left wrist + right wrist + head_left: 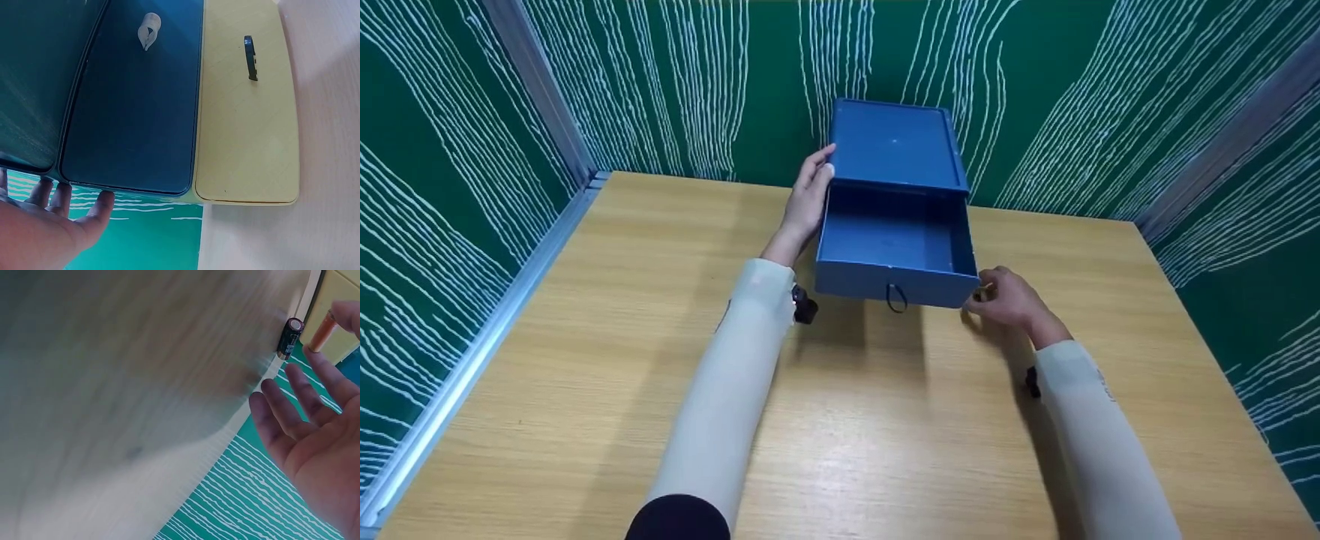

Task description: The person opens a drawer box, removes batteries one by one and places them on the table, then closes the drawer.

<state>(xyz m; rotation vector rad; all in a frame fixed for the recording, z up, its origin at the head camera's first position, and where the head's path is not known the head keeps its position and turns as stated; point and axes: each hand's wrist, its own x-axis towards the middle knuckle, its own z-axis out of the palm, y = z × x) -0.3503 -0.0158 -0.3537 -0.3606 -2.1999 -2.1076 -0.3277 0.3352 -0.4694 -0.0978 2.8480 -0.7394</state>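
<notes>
A blue drawer cabinet (896, 142) stands at the back of the table with its top drawer (896, 285) pulled out. My left hand (808, 196) rests against the cabinet's left side, fingers fairly straight. In the left wrist view its fingertips touch the side edge, beside a dark blue drawer front (135, 112) and a yellow drawer front (247, 124). My right hand (1011, 298) is by the drawer's front right corner. Between thumb and index finger it pinches an orange battery (323, 332), the other fingers spread. A black battery (290, 338) is on the table close by.
A wooden table (847, 450) spreads out in front of the cabinet. Green panels (772, 90) with white wavy lines rise at the back and sides, framed by metal posts (540, 90). A dark loop handle (896, 298) hangs from the pulled-out drawer's front.
</notes>
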